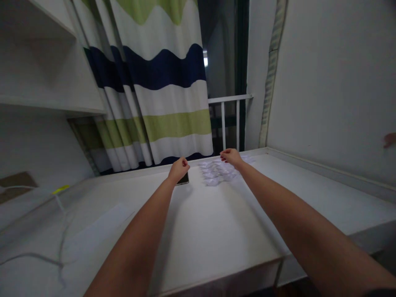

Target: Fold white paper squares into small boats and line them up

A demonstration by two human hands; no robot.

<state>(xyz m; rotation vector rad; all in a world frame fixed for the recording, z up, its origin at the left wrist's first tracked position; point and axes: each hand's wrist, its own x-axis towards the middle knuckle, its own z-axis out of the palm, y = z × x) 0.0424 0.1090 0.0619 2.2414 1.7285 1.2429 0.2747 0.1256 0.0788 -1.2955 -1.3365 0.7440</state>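
My left hand (179, 170) is raised over the white tabletop (198, 231), its fingers curled into a pinch. Just behind and below it lies a dark, flat object like a phone (185, 179), partly covered by the hand. My right hand (231, 157) is off to the right at about the same height, thumb and fingertips pressed together. Anything in either pinch is too small to make out. Below and beside the right hand, several white, crumpled or folded pieces (213, 173) lie in rows; their material is unclear, and the right hand and forearm hide some.
A striped curtain (173, 99) hangs behind the table beside a white railing (230, 99). On the left are a shelf (52, 105), a grey cable (34, 256), a yellow item (61, 189) and a pale sheet (102, 225). Another hand (390, 140) shows at the right edge.
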